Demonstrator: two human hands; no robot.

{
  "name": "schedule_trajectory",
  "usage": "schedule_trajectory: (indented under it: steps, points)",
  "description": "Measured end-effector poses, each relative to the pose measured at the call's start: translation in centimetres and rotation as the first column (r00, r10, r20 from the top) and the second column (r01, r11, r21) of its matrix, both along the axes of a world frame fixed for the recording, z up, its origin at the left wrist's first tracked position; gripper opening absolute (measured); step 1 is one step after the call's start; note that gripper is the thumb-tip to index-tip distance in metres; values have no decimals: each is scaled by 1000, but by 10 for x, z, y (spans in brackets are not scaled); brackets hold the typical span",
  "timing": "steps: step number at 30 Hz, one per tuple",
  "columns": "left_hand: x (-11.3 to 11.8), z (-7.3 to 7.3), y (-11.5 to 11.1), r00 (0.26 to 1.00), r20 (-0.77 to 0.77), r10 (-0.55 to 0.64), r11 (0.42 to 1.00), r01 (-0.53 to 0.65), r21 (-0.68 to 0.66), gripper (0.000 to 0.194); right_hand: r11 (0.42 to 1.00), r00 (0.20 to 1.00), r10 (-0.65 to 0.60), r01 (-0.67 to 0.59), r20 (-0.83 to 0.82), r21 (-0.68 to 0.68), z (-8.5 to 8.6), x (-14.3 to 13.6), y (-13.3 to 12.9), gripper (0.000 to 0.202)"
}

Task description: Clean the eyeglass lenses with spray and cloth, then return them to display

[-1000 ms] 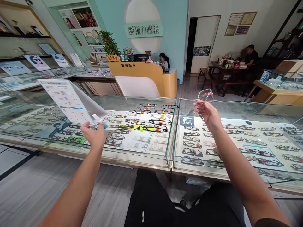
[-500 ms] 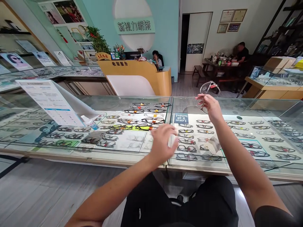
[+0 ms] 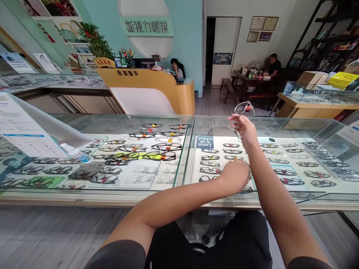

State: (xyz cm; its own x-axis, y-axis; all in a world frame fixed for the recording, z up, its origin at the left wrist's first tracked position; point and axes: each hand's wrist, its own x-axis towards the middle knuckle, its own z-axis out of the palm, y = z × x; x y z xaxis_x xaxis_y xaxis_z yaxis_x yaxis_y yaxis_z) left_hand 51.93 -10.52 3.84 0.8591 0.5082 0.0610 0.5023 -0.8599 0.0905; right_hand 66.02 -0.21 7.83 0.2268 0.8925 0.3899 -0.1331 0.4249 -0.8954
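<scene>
My right hand [image 3: 245,129] is raised over the glass counter, its fingers closed on a pair of clear-framed glasses [image 3: 244,109] with a red tag on a lens. My left hand [image 3: 235,175] reaches across to the right, low over the glass top [image 3: 193,149], beside my right forearm. It lies where a crumpled cloth was seen earlier; the cloth is now hidden by the hand, and its fingertips are mostly out of sight. Rows of glasses [image 3: 210,170] lie inside the case under the glass.
A white sign stand [image 3: 25,127] and a small spray bottle [image 3: 75,152] stand on the counter's left. Several frames lie left of centre. Behind are a yellow reception desk [image 3: 146,82] with a seated person, and another person by a wooden table.
My left hand has moved right, over the spot with the cloth. My right hand still holds the clear glasses. The view has turned slightly to the right.
</scene>
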Motion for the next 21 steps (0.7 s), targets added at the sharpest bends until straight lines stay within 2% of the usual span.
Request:
schedule_trajectory:
  steps: [2, 5, 8, 10, 11, 13, 15, 16, 18, 21]
  points:
    - [5, 2, 2, 999, -40, -7, 1000, 6, -31, 26, 1000, 1000, 8, -8, 4, 13, 1, -1, -1, 31]
    - [2, 12, 8, 1000, -27, -7, 994, 3, -110, 28, 1000, 1000, -2, 2, 2, 21, 2, 0, -1, 30]
    - [-16, 27, 18, 999, 25, 24, 951, -15, -309, 35, 1000, 1000, -20, 20, -5, 21, 4, 3, -2, 31]
    - [-34, 38, 26, 995, 59, 75, 854, -34, -519, 33, 999, 1000, -31, 31, -1, 19, 6, 5, -3, 31]
    - [-44, 43, 30, 990, 80, 113, 776, -38, -629, 30, 999, 999, -38, 38, -1, 21, 7, 6, -4, 31]
    - [-65, 52, 41, 971, 139, 194, 580, 1, -814, 22, 998, 999, -49, 50, -7, 25, 8, 6, -4, 32]
    - [-86, 59, 55, 938, 213, 273, 405, 89, -910, 20, 999, 999, -47, 48, -21, 24, 8, 5, -5, 32]
    - [-96, 62, 63, 914, 255, 314, 353, 137, -925, 24, 999, 999, -41, 42, -26, 19, 8, 4, -5, 32]
    - [-115, 68, 80, 842, 342, 417, 317, 218, -923, 36, 1000, 999, -26, 26, -23, -5, 6, 1, -5, 31]
    - [-140, 74, 111, 623, 467, 627, 335, 326, -884, 45, 999, 1000, -5, 5, 13, -40, 1, -4, -5, 33]
